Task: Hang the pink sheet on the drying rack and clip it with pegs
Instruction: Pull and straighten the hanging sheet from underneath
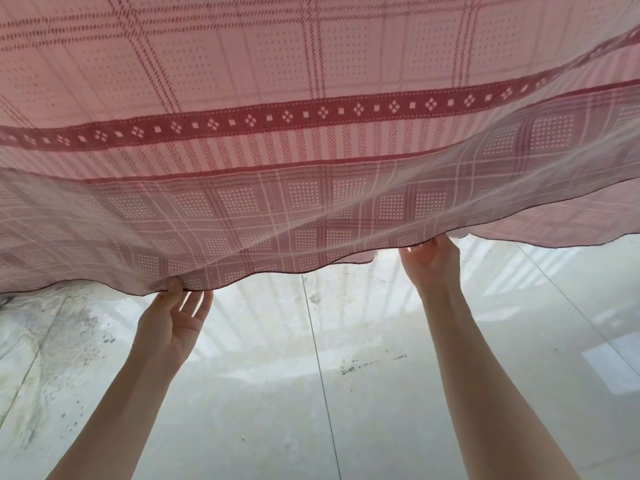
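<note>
From your head camera, the pink sheet [311, 98] fills the whole upper half of the view, spread wide in front of you and above your hands. It carries a grid of checks with dotted squares, and a dark red band [277, 119] with pale diamond marks runs across it from left to right. Its lower hem [277, 271], edged in a dark line, hangs in a wavy curve.

Your left hand [173, 320] is raised to that hem on the left; the thumb lies on the near side of the cloth and the fingers go behind it, so the grip is pinching the sheet's edge. Your right hand [429, 261] is raised to the hem further right and a little higher, its fingers curled onto the edge, grasping the sheet as well. Both forearms are bare.

Below the sheet lies a pale tiled floor [346, 427], stained with dark specks on the left.
</note>
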The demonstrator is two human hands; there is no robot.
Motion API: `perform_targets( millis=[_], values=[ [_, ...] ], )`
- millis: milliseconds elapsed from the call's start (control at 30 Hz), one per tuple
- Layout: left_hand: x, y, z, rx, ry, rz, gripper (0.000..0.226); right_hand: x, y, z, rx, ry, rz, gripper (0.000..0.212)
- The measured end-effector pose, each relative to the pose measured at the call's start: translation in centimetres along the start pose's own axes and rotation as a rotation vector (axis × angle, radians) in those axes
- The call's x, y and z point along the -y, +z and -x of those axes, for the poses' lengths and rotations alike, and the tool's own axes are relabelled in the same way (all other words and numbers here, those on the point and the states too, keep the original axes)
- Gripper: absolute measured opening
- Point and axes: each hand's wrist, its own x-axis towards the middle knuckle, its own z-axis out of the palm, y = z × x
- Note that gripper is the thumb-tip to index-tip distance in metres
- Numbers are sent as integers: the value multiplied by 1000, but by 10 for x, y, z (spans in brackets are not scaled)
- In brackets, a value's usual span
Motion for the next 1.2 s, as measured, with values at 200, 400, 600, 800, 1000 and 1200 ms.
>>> perform_targets(
  millis=[200,400,600,800,1000,1200],
  values=[
    [8,9,-1,-92,37,-49,16,34,-23,0,-266,-126,32,12],
    [14,22,-4,-129,17,-25,20,38,-20,4,-296,-116,-58,9],
    [15,15,-2,-105,14,-39,18,29,-23,27,-247,-189,-84,26],
    [13,10,0,-102,10,-45,19,19,-6,40,-59,-168,103,34],
    [11,7,0,-102,19,-60,20,31,-5,28,-75,-168,155,9],
    [14,12,1,-74,49,-98,23,34,-12,18,-163,-154,121,16]
  ],
)
